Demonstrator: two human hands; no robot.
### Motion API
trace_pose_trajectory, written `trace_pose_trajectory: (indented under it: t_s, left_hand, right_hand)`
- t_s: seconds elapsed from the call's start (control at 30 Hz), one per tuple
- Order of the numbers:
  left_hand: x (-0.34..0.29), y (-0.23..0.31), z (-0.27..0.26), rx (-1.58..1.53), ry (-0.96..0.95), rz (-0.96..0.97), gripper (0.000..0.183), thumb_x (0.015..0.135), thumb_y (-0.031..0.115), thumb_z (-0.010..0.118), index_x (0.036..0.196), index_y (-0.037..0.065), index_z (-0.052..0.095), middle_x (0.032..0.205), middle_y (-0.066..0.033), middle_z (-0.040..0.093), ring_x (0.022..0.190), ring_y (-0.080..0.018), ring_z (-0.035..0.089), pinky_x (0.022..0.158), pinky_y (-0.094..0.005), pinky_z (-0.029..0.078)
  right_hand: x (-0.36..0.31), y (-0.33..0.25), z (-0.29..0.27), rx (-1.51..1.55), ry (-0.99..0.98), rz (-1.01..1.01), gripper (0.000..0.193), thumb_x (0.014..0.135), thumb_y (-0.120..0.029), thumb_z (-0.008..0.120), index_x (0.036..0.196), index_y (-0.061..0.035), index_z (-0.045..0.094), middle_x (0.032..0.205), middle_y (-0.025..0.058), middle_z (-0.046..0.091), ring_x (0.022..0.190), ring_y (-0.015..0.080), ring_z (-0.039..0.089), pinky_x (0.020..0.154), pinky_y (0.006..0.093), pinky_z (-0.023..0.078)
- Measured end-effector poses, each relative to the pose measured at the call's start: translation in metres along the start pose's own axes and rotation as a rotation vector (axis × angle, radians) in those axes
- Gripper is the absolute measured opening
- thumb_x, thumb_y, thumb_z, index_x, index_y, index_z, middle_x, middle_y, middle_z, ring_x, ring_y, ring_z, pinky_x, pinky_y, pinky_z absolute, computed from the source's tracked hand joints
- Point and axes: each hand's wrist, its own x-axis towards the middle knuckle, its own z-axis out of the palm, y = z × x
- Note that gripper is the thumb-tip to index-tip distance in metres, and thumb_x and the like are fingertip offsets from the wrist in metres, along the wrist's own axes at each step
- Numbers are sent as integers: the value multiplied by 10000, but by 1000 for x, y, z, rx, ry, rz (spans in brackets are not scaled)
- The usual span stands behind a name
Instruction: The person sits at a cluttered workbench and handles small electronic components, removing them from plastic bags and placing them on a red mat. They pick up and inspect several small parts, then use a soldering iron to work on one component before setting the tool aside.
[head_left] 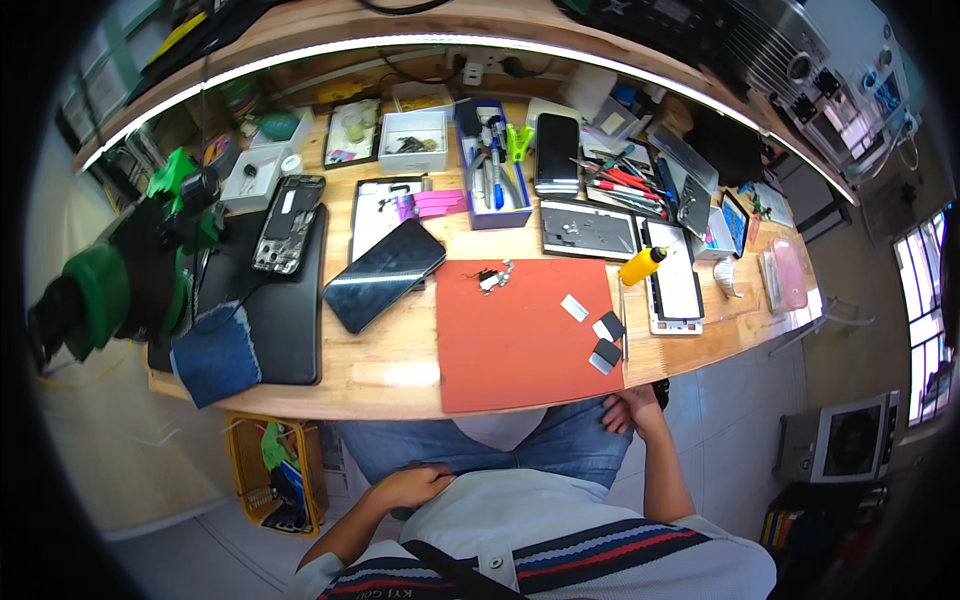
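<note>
Both of my hands are below the bench edge, resting on my legs. My left hand point(415, 485) lies on my left thigh close to my shirt, fingers loosely flat and holding nothing I can see. My right hand point(630, 408) rests on my right knee, its fingers apart and nothing in them. An orange-red work mat point(520, 345) lies on the bench in front of me. On it are small metal phone parts point(493, 277) and several small black and silver pieces point(605, 355). Left of the mat, a dark smartphone point(385, 275) lies at a slant.
A blue toolbox point(500, 215) with tweezers stands at the back. Farther right are red-handled tools point(625, 185), a yellow bottle point(643, 264) and a white-framed tablet part point(675, 290). An opened phone point(288, 225) lies on a black pad point(290, 350) beside a green-black microscope point(110, 285). A yellow basket point(240, 470) stands below.
</note>
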Motion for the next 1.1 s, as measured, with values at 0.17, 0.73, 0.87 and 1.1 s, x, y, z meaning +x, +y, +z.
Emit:
trace_pose_trajectory:
  t_s: [0.17, 0.73, 0.87, 1.1]
  left_hand:
    - [-16, 54, -41, 128, -67, -17, 435, 1041, 408, 482, 1293, 73, 600, 1139, -224, 703, 1061, -376, 674, 912, -417, 523]
    - [111, 380, -309, 517, 701, 429, 443, 933, 331, 694, 1227, 3, 652, 1118, -168, 728, 1055, -292, 701, 937, -399, 531]
    - [180, 387, -349, 767, 832, 229, 632, 878, 363, 731, 1381, 19, 562, 1335, -223, 624, 1255, -366, 591, 1054, -433, 464]
    - [218, 384, -386, 876, 634, 117, 879, 763, 257, 843, 1508, 50, 425, 1441, -243, 538, 1342, -375, 519, 1109, -404, 426]
  right_hand:
    - [24, -28, 7, -28, -133, -59, 402, 1049, -368, 466, 1174, -13, 610, 727, 165, 731, 500, 215, 688, 356, 262, 468]
    - [21, -2, -17, 117, -20, 57, 358, 1045, -292, 456, 1107, 26, 609, 642, 188, 693, 475, 250, 675, 357, 307, 458]
    - [27, 18, -31, 183, -48, 37, 345, 1040, -254, 477, 1191, 48, 548, 638, 213, 687, 464, 269, 672, 341, 316, 458]
    - [30, 24, -42, 202, -94, 72, 342, 1038, -257, 478, 1094, 60, 591, 633, 213, 682, 443, 273, 659, 336, 317, 458]
